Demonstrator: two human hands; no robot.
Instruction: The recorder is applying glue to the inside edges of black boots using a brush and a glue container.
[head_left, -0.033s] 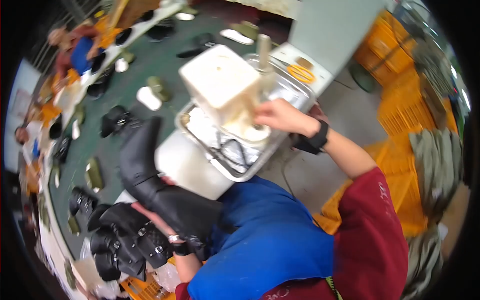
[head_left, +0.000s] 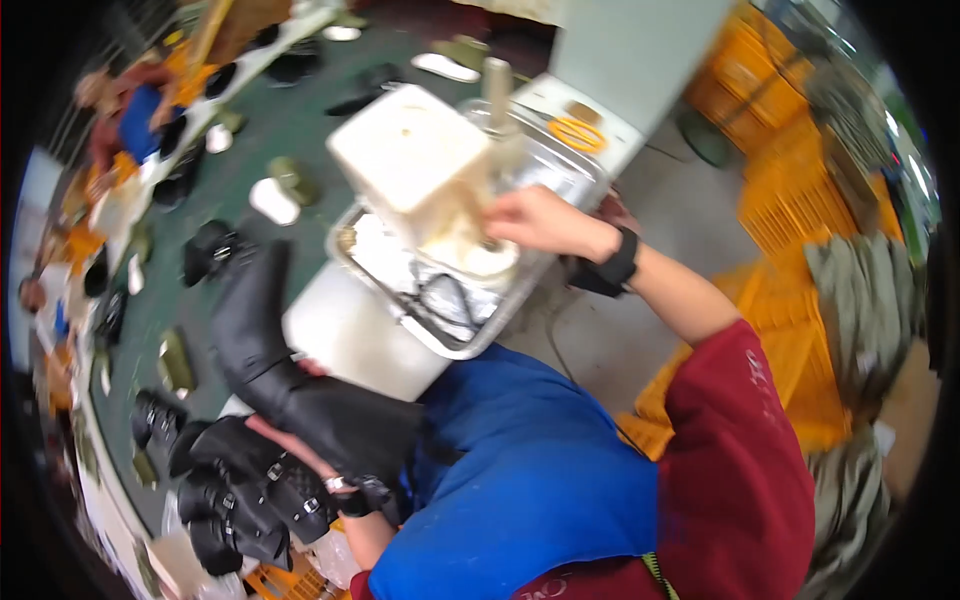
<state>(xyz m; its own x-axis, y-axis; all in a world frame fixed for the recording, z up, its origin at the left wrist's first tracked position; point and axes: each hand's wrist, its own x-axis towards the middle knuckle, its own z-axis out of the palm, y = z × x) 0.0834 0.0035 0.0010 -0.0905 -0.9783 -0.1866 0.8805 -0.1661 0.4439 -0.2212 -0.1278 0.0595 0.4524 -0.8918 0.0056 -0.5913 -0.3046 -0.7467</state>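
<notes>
2 hands in play, and each has its own business! Low on the left of the frame, the left hand (head_left: 290, 442) is tucked against the black boot (head_left: 320, 405), wrapped round it, a bit of finger peeking out past the far edge; most of that grip is hidden beneath the leather. That boot slants across the left-centre of the frame, foot up toward the green table (head_left: 320, 150), shaft down by the blue apron (head_left: 530, 440).

Over to the right hand (head_left: 530, 220), just right of centre! Fingers curled, tips close together, right beside the lower part of the white box (head_left: 410, 150); blur covers the contact, so whether they pinch anything, I cannot tell. Dark band (head_left: 612, 265) on that wrist.

The box sits upside-down-looking and tilted above a metal tray (head_left: 455, 350), where a black cable (head_left: 445, 300) loops over shiny lining. An upright pale handle (head_left: 497, 95) stands just behind, and scissors (head_left: 577, 134) with yellow grips lie beyond the tray.

Lower left, a bunch of buckled black boots (head_left: 250, 490) crowds in near the left wrist. Orange crates (head_left: 800, 215) fill the right side, and upper left, 1 co-worker (head_left: 140, 115) in blue and red sits across the table.
</notes>
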